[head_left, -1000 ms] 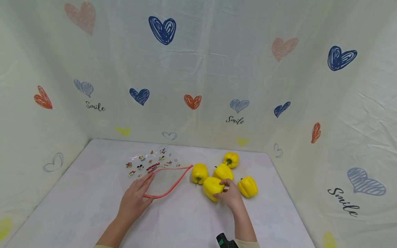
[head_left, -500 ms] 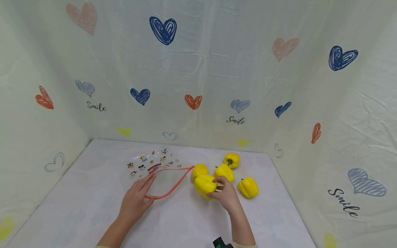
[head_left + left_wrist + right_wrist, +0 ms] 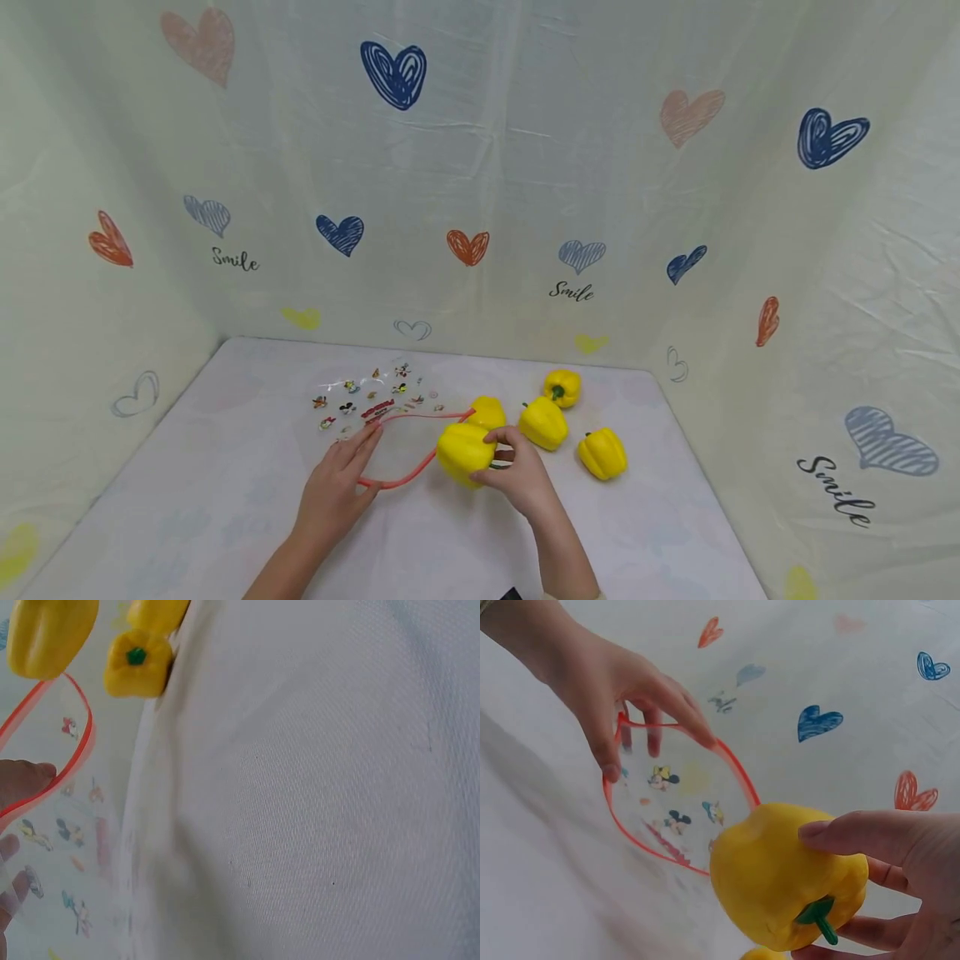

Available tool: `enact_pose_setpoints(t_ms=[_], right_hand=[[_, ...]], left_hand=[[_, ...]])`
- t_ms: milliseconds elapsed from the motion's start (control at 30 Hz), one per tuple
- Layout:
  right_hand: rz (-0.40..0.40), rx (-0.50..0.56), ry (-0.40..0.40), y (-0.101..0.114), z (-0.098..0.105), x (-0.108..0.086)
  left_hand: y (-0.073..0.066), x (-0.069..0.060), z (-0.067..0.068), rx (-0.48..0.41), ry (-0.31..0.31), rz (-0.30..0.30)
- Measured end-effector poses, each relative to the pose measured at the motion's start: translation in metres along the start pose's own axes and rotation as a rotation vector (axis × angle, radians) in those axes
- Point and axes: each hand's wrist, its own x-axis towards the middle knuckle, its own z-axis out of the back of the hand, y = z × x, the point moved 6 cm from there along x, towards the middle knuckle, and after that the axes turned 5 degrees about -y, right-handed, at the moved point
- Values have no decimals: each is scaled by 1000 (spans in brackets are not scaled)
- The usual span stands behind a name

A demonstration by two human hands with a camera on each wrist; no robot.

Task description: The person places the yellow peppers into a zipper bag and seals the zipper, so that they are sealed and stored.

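Observation:
A clear plastic bag printed with cartoon figures lies on the table, its red-edged mouth gaping toward the right. My left hand spreads that mouth, with thumb and forefinger on opposite edges; other fingers show through the plastic in the left wrist view. My right hand grips a yellow bell pepper by its stem end, thumb and fingers bent round it. That pepper overlaps the red edge in the right wrist view and hides part of it. Whether it touches the bag, I cannot tell.
Behind the held pepper sits another yellow pepper, partly hidden. More peppers stand to the right: one in the middle, one at the back and one nearer the right edge. A heart-printed curtain encloses the white table.
My right hand has carried the pepper leftward, away from the other peppers to the bag's mouth. My left hand has stayed nearly still, keeping the mouth spread.

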Motion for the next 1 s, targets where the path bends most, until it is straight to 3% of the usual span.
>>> enact_pose_setpoints(t_ms=[633,1000], right_hand=[[3,55,35,6,-38,2],[-9,50,27,4,-53,8]], left_hand=[[-15,-5,-7,-20,-8,46],[-16,-5,-9,-47,17,98]])
